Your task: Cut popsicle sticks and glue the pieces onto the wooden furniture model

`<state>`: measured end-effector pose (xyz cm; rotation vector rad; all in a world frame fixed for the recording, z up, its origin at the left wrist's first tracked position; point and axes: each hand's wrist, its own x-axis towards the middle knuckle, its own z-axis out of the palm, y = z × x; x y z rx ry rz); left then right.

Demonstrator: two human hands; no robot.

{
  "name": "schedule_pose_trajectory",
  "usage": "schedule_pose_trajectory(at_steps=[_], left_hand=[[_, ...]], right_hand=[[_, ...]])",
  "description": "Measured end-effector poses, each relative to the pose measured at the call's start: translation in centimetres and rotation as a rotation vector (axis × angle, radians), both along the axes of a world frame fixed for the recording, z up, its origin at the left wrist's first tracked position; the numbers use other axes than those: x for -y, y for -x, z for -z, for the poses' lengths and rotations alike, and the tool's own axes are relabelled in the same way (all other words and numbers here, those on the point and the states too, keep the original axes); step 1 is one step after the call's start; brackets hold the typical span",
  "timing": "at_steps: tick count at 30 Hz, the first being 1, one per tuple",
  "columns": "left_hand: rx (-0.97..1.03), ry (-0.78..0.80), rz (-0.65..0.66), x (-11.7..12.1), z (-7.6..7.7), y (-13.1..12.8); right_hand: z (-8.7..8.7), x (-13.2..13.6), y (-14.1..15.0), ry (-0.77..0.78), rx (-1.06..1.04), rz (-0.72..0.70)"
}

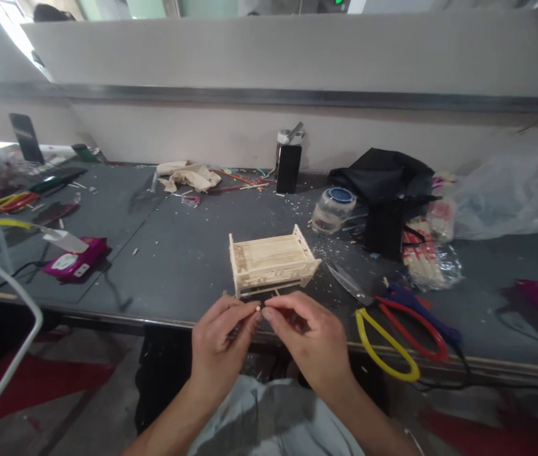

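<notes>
Fingers [245, 311] of the left hand [219, 339] pinch a small pale piece [258, 309].

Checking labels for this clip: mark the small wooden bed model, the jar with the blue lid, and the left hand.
Bed model [273, 251]: head view, slatted top.
Jar [328, 216]: head view, clear side.
Left hand [218, 342]: head view, back of hand.

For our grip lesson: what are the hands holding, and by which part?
Left hand: a pale stick, pinched near its visible tip. Right hand: cannot tell.
</notes>
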<state>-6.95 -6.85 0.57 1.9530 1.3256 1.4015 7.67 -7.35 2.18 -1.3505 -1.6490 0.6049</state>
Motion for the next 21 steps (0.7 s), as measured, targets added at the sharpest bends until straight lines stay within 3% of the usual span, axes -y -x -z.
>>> schedule_pose_trajectory(at_steps=[5,10,15,18,21], left_hand=[[-0.124,-0.154,0.009,-0.6,0.0,1.0],[-0.207,-0.177,-0.005,-1.3,0.3,1.3],[-0.249,-0.150,0.021,-1.6,0.0,1.7],[-0.230,-0.119,-0.048,-1.9,-0.6,2.3],[-0.199,-0.089,-0.115,-2.3,-1.3,2.8]], right_hand=[[-0.1,-0.9,0.8,0.011,-0.067,-0.052],[0.1,-0.8,1.4,0.004,-0.042,-0.057],[0.9,-1.3,1.8,-0.057,0.004,0.082],[1.3,-1.8,1.9,-0.146,0.032,0.196],[1.5,-2.3,2.0,-0.216,0.075,0.218]])
